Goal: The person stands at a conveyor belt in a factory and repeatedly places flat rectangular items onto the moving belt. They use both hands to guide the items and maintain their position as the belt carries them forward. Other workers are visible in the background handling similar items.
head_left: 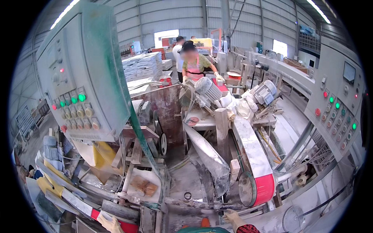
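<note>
My left hand (110,223), in a pale work glove, is at the lower left over a red belt (128,226). Its fingers look stretched out, and nothing shows in them. A long pale stone strip (77,202) lies on that belt, its near end just short of the fingers. My right hand (233,219), gloved too with a dark red patterned sleeve behind it, hangs low right of the middle. Its fingers are apart and hold nothing. The rounded red end of a second conveyor belt (264,190) is nearest to it, carrying another pale stone strip (252,145).
Control cabinets with lit buttons stand left (85,77) and right (338,101). Across the machine, a co-worker in a pink apron (194,68) has gloved hands by the belt. Grey motors (208,90), a metal chute (206,151) and stacked slabs (143,66) are around.
</note>
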Tool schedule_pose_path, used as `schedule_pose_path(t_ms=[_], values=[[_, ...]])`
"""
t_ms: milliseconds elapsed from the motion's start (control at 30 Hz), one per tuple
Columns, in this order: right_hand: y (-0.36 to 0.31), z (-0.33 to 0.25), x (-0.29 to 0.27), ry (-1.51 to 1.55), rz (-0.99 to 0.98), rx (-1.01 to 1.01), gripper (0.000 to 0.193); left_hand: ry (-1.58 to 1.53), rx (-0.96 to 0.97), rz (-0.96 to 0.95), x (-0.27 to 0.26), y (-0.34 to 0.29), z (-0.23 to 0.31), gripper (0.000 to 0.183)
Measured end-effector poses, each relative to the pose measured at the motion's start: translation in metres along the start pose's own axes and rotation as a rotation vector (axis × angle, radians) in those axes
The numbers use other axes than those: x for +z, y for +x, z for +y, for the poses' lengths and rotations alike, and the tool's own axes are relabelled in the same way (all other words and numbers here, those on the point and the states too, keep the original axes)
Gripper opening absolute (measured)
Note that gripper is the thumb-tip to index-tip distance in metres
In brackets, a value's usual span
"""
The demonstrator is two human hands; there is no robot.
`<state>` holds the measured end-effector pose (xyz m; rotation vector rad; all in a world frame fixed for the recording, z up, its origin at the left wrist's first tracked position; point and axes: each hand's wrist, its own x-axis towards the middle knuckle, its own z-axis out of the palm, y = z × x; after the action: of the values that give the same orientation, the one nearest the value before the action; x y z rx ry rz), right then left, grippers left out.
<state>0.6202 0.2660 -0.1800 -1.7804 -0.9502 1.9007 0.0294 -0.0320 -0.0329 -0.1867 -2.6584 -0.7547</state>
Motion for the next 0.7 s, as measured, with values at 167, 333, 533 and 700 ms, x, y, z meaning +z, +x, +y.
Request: schedule_pose_path(t_ms=[167,333,533,700], values=[[-0.001,-0.006,-0.002,0.069,0.015,-0.048,0.055,-0.422,0.069,-0.59,-0.089,-0.036,0.096,0.034],[0.009,-0.02,0.019,0.154,-0.085,-0.101,0.05,-0.484,0.459,-0.173,-0.064,-0.036,0.105,0.05],[0.026,-0.056,0.077,0.423,-0.52,-0.142,0.04,-0.609,0.769,-0.552,-0.05,-0.094,0.278,0.049],[-0.16,-0.198,0.143,0.414,-0.582,-0.338,0.049,-0.729,1.141,-0.805,-0.038,-0.169,0.359,0.067]])
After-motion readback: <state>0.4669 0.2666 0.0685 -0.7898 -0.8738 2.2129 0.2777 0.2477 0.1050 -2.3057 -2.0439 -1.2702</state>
